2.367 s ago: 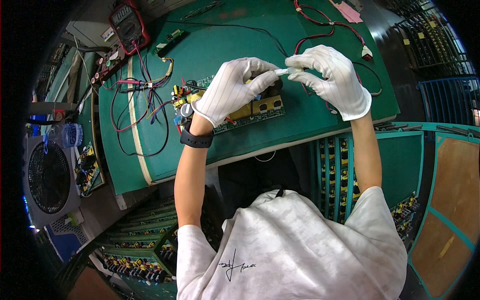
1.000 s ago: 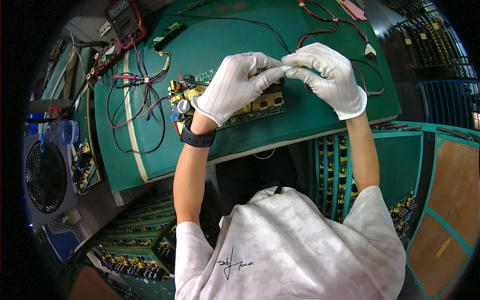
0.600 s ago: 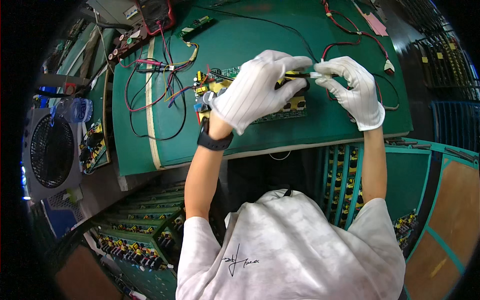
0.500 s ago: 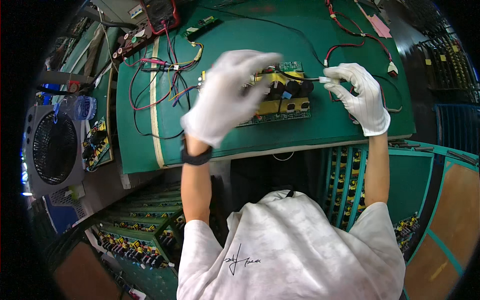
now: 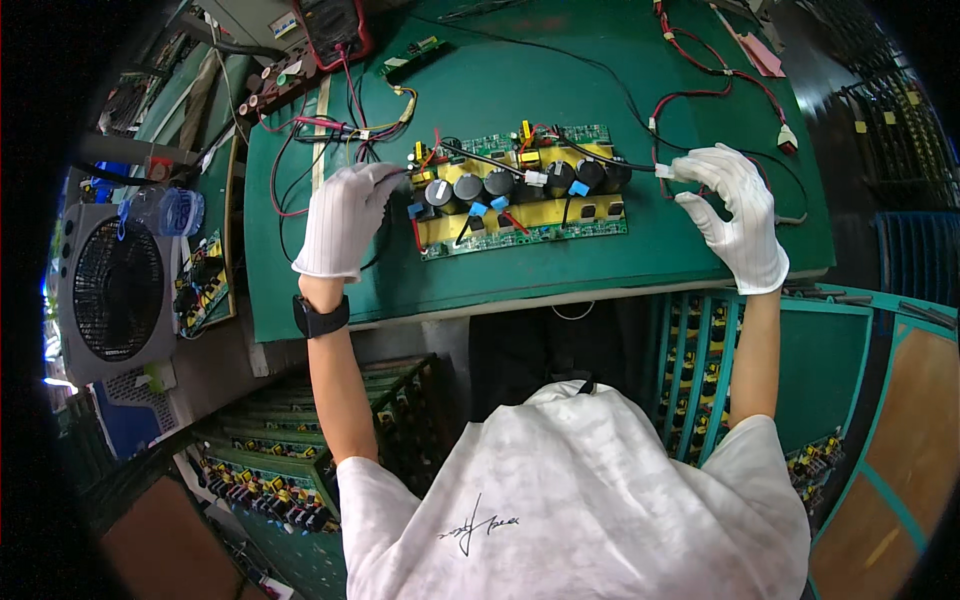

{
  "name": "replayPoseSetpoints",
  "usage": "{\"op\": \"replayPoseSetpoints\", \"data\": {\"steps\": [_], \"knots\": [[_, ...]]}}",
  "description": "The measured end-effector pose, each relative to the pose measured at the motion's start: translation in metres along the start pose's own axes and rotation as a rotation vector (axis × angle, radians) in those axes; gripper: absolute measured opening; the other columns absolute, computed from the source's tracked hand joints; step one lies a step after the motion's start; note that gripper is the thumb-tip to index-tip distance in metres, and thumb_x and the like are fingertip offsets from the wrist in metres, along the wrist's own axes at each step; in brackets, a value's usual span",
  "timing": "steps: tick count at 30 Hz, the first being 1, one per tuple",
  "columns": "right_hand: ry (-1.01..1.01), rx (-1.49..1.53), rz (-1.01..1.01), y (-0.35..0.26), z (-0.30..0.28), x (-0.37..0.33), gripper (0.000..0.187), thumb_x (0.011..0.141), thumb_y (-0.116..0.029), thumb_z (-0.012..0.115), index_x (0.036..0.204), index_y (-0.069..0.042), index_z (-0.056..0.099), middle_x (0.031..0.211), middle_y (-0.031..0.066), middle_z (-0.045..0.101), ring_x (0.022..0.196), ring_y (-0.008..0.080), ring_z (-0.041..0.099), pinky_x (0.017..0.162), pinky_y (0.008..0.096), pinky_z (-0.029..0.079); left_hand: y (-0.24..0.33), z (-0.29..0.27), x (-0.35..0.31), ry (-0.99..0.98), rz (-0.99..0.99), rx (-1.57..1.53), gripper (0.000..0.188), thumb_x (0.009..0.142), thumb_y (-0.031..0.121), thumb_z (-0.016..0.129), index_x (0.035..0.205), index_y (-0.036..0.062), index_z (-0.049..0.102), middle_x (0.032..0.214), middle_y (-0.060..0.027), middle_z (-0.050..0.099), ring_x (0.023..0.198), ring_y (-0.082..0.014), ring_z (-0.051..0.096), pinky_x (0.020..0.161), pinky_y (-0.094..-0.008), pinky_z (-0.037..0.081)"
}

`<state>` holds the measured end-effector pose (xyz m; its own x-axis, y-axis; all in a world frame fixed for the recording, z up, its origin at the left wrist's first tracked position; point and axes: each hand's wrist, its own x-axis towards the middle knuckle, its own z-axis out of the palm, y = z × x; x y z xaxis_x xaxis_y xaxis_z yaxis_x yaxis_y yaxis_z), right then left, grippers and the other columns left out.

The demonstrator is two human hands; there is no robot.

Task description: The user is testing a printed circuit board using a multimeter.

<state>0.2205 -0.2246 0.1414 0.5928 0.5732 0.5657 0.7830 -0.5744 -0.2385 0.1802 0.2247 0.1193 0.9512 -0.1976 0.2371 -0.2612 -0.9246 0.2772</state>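
A green circuit board (image 5: 590, 232) with yellow-wrapped parts and black round capacitors (image 5: 468, 187) lies on the bench. My left hand (image 5: 345, 222), in a white glove, is at the board's left end, its fingertips pinched on a bundle of coloured wires (image 5: 400, 122) that runs into them; the wire ends are hidden. Two black cables with white plugs stretch over the board; one plug (image 5: 535, 179) rests above its middle. The other white plug (image 5: 664, 171) is beside the fingertips of my gloved right hand (image 5: 738, 215), whose thumb and fingers are spread apart.
A red-edged multimeter (image 5: 335, 30) and a small green board (image 5: 413, 58) are at the back left. Red-and-black cable (image 5: 728, 75) curls at the back right. A grey fan (image 5: 115, 290) stands left of the bench. Racks of boards (image 5: 270, 480) flank me below.
My left hand has swept left off the board's middle to its left end and closed on the wires. My right fingers have parted from the white plug.
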Motion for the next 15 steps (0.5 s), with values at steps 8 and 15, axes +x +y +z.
{"op": "replayPoseSetpoints", "data": {"steps": [8, 15], "knots": [[0.033, -0.065, 0.036, -0.002, -0.007, 0.003, 0.030, 0.091, -0.028, 0.078, 0.115, -0.010, 0.072, 0.113, 0.0081, 0.075, 0.111, 0.0303, 0.071, 0.108, 0.0495, 0.049, -0.005, 0.010, -0.002, 0.079, 0.022, -0.081, 0.019, 0.094, 0.015, 0.071, 0.109, 0.0064, 0.077, 0.098, -0.0157, 0.076, 0.090, -0.0340, 0.072, 0.078, -0.0405, 0.057], [0.119, -0.125, 0.015, 0.004, -0.011, 0.013, 0.027, 0.094, -0.023, 0.076, 0.119, -0.011, 0.071, 0.117, 0.0067, 0.075, 0.117, 0.0286, 0.068, 0.112, 0.0513, 0.045, -0.007, 0.020, -0.009, 0.239, 0.011, -0.196, 0.019, 0.091, 0.005, 0.076, 0.110, 0.0033, 0.078, 0.098, -0.0154, 0.078, 0.079, -0.0255, 0.076, 0.068, -0.0307, 0.056]]}}
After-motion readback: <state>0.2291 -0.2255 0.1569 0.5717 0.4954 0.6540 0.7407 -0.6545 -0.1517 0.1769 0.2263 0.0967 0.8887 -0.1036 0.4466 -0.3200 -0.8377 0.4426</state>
